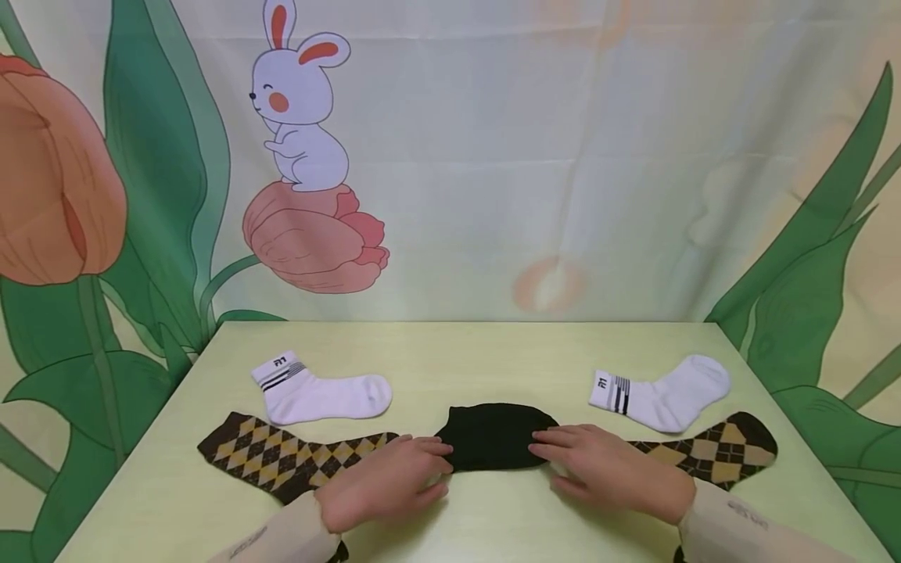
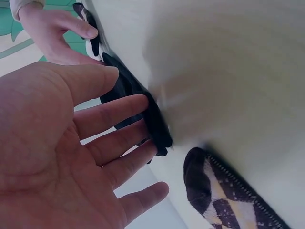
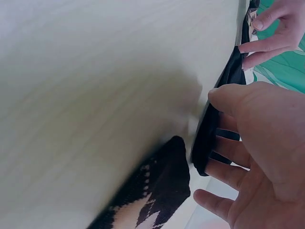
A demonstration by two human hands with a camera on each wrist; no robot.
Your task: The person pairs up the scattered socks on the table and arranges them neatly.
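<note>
A black ankle sock (image 1: 493,438) lies flat at the middle of the table. My left hand (image 1: 390,481) touches its left end with extended fingers, and my right hand (image 1: 612,469) rests its fingertips on the right end. Both palms show in the wrist views, with the fingers spread and nothing pinched. Along its edge, the black sock (image 2: 155,117) shows more than one layer in the left wrist view. Beside the left hand lies a brown and yellow argyle sock (image 1: 260,453); another argyle sock (image 1: 732,450) lies by the right hand. Both are partly hidden by the hands.
Farther back on the pale table (image 1: 486,352) are a white striped sock (image 1: 331,397) at left and a second white striped sock (image 1: 679,397) at right. A printed cloth (image 1: 457,156) with a rabbit and tulips hangs behind the table's far edge.
</note>
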